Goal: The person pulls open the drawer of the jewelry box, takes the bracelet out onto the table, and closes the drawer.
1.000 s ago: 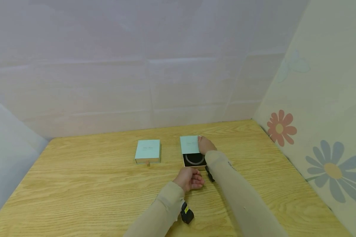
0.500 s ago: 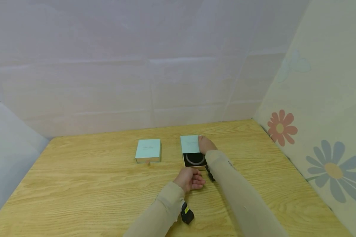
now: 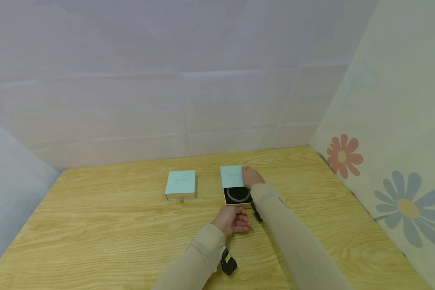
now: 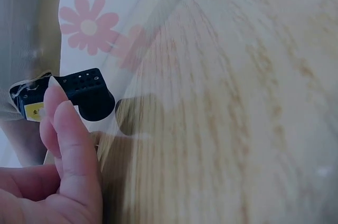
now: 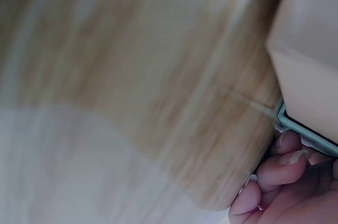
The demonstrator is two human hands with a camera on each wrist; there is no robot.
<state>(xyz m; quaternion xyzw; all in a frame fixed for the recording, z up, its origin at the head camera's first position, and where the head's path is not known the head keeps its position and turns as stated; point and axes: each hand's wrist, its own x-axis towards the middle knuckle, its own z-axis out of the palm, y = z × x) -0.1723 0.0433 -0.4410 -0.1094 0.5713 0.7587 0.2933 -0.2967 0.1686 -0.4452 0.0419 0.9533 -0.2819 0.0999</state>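
Observation:
A mint-green drawer box (image 3: 233, 176) lies on the table, its cream drawer (image 3: 243, 205) partly pulled out towards me. A grey ring-shaped bangle (image 3: 238, 199) rests on the drawer's black lining. My right hand (image 3: 252, 177) grips the sleeve's right side, thumb on top; its fingers (image 5: 288, 168) curl against the green edge in the right wrist view. My left hand (image 3: 232, 219) holds the drawer's front between thumb and index finger, a grip partly hidden by the hand itself. Its other fingers (image 4: 76, 150) are loosely bent and hold nothing.
A second mint-green box (image 3: 181, 182), closed, with a small tan pull tab (image 3: 181, 199), lies to the left on the wood-grain table (image 3: 105, 225). A pale wall sheet (image 3: 141, 108) stands behind the table, and a flower-patterned one (image 3: 395, 133) at the right.

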